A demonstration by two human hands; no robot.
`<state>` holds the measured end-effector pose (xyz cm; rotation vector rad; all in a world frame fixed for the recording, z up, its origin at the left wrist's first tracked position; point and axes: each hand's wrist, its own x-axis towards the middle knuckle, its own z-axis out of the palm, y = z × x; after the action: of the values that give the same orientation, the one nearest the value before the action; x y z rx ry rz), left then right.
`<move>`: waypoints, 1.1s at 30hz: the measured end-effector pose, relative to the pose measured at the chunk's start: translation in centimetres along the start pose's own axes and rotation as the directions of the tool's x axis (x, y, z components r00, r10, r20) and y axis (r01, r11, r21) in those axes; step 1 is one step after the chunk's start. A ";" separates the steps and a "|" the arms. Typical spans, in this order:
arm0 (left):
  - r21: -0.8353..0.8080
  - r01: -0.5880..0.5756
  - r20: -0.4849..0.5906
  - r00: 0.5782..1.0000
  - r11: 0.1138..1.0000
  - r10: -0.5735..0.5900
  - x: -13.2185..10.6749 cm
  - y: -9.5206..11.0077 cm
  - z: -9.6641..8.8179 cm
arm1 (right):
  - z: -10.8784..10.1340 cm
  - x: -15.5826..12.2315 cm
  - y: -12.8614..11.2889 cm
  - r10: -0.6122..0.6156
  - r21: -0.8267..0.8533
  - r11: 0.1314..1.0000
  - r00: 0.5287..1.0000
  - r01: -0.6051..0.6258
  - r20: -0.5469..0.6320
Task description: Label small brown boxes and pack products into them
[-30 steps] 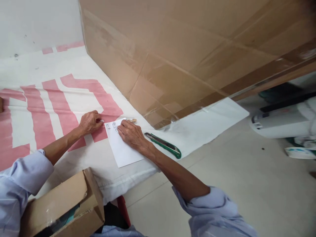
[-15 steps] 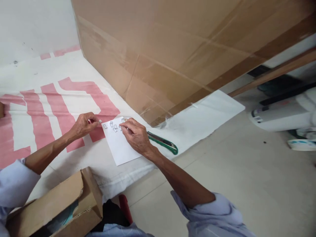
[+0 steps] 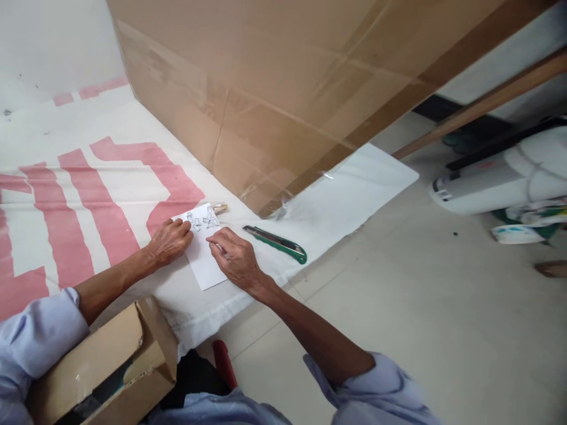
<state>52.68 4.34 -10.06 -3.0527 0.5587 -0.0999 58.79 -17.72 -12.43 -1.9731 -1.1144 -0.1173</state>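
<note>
A sheet of white paper (image 3: 201,260) lies on the cloth-covered table. Several small pale rectangular pieces with dark edges (image 3: 207,221) are scattered near its far end. My left hand (image 3: 170,241) rests at the paper's left edge, its fingers curled down beside the pieces; whatever is under the fingertips is hidden. Over the right side of the paper, my right hand (image 3: 235,257) is closed, thumb and fingertips together, and I cannot make out what they hold. A green utility knife (image 3: 279,245) lies right of this hand, apart from it.
A large taped cardboard box (image 3: 266,106) stands behind the paper. An opened small carton (image 3: 101,360) sits close to my body at lower left. Beyond the paper lies a small gold-brown object (image 3: 220,208). The table's cloth edge (image 3: 208,324) drops to the tiled floor (image 3: 354,307).
My left hand has moved right and down onto the paper's left edge. My right hand has drawn back slightly from the pieces, uncovering the gold-brown object. The view has shifted a little.
</note>
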 end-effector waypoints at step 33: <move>-0.398 0.542 0.160 0.836 0.740 -0.526 -14.7 -0.5 -23.7 | -0.1 -6.8 -0.1 -0.149 -0.165 0.972 0.983 0.165 0.104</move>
<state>37.52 9.42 12.79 -3.5312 -0.3874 0.0814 54.68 -22.28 -15.32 -2.0571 -1.3603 -0.2165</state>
